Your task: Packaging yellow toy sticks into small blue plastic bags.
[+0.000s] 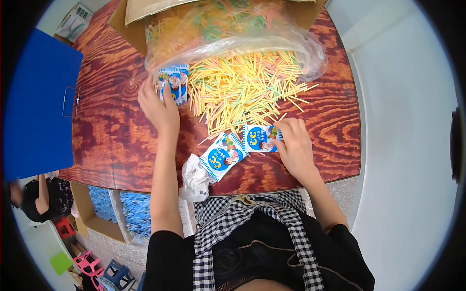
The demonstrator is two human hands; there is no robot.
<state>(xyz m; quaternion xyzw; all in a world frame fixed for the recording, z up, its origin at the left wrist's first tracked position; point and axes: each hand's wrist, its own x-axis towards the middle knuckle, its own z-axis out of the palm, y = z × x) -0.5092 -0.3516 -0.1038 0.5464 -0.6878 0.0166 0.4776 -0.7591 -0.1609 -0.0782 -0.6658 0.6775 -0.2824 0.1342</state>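
Packets: light, flimsy, slick film, I reckon. My left hand pins a stack; right hand pinches one packet by its edge beside thin brittle-looking sticks.

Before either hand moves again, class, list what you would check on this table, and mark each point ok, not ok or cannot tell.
1. Left hand on the packets: ok.
2. Right hand on a packet: ok.
3. Spare packet lies free between the hands: ok.
4. Sticks kept in the bag: not ok, many lie spilled.
5. Packets filled: cannot tell.
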